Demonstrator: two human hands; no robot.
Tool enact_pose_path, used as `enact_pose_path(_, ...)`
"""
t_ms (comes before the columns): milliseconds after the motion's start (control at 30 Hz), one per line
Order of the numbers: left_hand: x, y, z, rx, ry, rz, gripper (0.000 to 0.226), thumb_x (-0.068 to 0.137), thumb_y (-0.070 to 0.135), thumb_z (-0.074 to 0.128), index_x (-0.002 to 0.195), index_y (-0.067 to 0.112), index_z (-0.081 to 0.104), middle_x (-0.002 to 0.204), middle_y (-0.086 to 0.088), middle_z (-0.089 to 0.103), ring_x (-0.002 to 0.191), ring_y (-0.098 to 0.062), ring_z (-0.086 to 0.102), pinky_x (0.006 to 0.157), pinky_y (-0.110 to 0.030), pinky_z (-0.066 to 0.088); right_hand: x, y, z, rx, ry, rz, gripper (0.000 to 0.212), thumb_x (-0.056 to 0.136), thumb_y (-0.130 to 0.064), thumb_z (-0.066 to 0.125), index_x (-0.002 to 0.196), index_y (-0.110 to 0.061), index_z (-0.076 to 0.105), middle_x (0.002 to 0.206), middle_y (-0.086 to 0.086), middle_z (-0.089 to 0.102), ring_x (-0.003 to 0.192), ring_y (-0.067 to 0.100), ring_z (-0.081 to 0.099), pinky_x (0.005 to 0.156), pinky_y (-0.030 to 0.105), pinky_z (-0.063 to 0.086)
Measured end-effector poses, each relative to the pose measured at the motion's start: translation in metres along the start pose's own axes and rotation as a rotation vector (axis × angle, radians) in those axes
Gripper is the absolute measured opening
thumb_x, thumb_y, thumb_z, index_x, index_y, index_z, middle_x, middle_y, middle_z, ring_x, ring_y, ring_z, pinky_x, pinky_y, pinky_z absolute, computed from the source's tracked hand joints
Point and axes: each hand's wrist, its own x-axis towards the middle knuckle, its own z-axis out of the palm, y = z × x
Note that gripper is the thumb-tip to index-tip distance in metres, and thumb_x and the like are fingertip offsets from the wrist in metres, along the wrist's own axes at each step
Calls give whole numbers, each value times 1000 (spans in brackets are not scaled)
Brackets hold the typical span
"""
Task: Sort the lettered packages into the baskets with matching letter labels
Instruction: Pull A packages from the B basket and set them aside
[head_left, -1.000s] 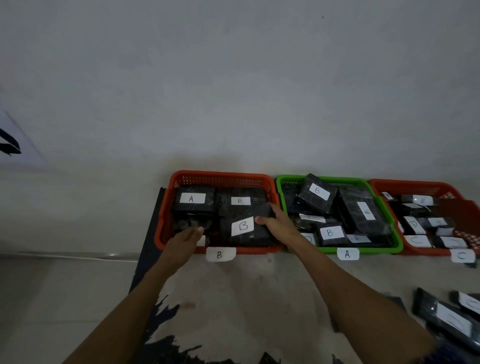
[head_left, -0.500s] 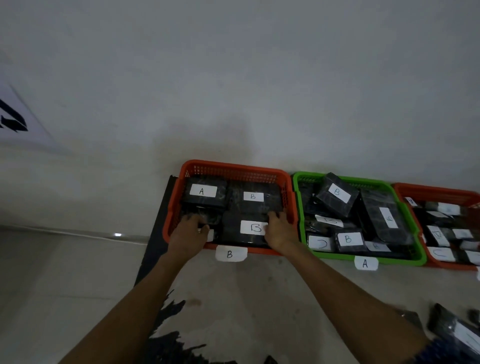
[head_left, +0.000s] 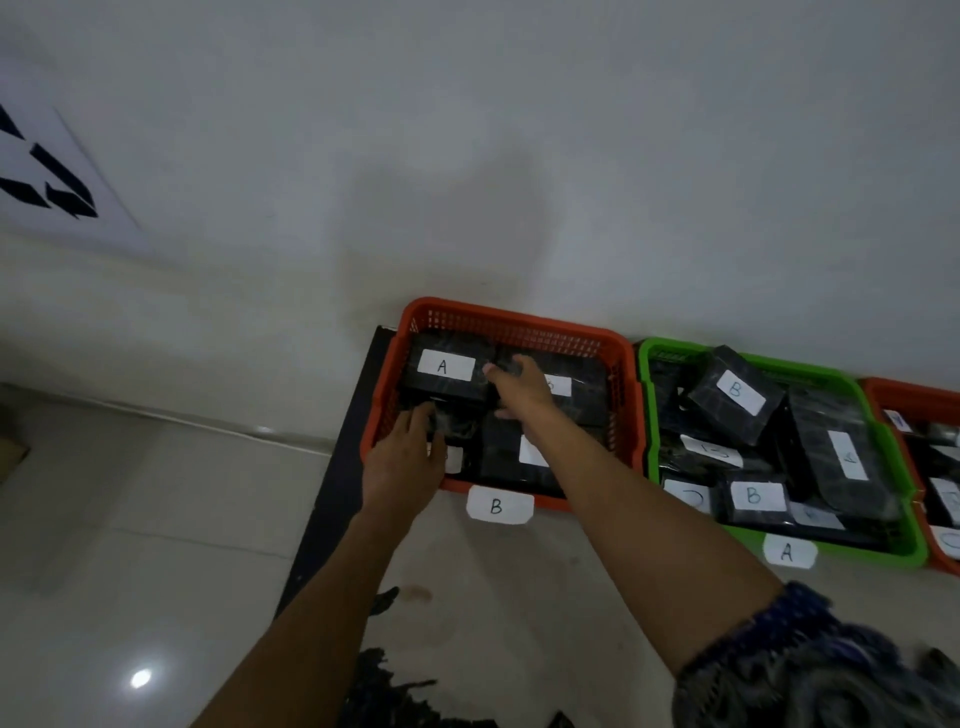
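The orange basket (head_left: 514, 318) with a B tag (head_left: 497, 506) on its front holds several black wrapped packages. One at the back left is labelled A (head_left: 445, 367). My right hand (head_left: 521, 388) reaches across the basket, its spread fingertips touching the right edge of that A package. My right forearm covers part of a front B package (head_left: 501, 447) and another B package (head_left: 582, 395) behind it. My left hand (head_left: 404, 457) rests with relaxed fingers on a dark crumpled package (head_left: 457, 427) at the front left. Beside it, the green basket (head_left: 645, 400), tagged A (head_left: 787, 552), holds mixed packages.
A second orange basket (head_left: 914, 391) shows at the right edge. In the green basket lie packages labelled B (head_left: 735, 389) and B (head_left: 753, 496). All baskets stand against a white wall on a light floor, with a dark mat (head_left: 337, 467) under the left basket.
My right hand left the front B package and moved back and left to the A package. My left hand stayed at the basket's front left. The view shifted left.
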Motion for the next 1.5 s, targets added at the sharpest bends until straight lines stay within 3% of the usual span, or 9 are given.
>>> enact_pose_path(133,3,-1,2,11,12,-21,39,94,34,49,130,20,44,116,-3,61,72,-6,55,57,-17,43,19,-3,18,-204,-2,-31,87,83,-50,68,153,-31,20,153,7,36,135,29,40,100,46,48)
enact_pose_path(267,3,-3,4,-8,20,-27,44,92,37,51,132,20,43,119,-2,60,81,-12,64,65,-24,54,28,-4,22,-409,-28,-13,84,71,-54,78,140,-30,36,143,11,36,124,35,47,99,48,49)
enact_pose_path(533,6,3,2,-57,83,-65,35,95,45,49,122,23,49,114,0,60,78,-1,50,60,-6,25,23,3,-11,311,-40,83,19,88,-23,70,95,-25,52,115,5,62,108,24,56,79,34,45)
enact_pose_path(700,13,6,6,-61,113,-136,42,94,53,43,123,23,49,112,-2,62,95,-18,62,76,-26,40,16,6,-43,707,120,130,30,94,-12,60,121,-12,47,126,17,61,118,32,58,98,52,48)
enact_pose_path(933,22,10,11,-79,54,-251,50,91,62,36,129,30,43,116,0,63,100,-22,63,84,-39,47,8,21,-66,805,210,136,25,94,-9,59,115,-14,45,129,16,60,119,33,58,97,56,48)
enact_pose_path(1033,28,13,11,-110,35,-219,47,93,52,43,132,25,39,135,-9,45,106,-29,59,83,-41,49,5,30,-64,778,210,138,33,93,-6,59,124,-3,46,127,18,60,116,33,59,100,55,47)
enact_pose_path(1133,40,20,12,-41,30,-153,49,95,44,46,136,20,33,145,-14,29,108,-33,57,80,-41,52,2,40,-59,735,236,111,15,91,-3,61,103,-8,51,112,18,62,97,27,62,91,45,53)
enact_pose_path(1233,54,32,17,3,-51,-206,62,94,41,51,144,22,19,148,-18,25,120,-38,49,92,-51,48,1,44,-59,735,242,107,13,91,-4,62,96,-12,54,100,9,64,83,19,63,66,32,52)
enact_pose_path(1500,89,32,17,102,-182,-338,110,75,45,76,150,11,2,140,-25,22,114,-44,49,92,-49,45,3,54,-62,815,194,104,6,90,-13,67,92,-13,61,98,11,71,89,25,69,71,37,56)
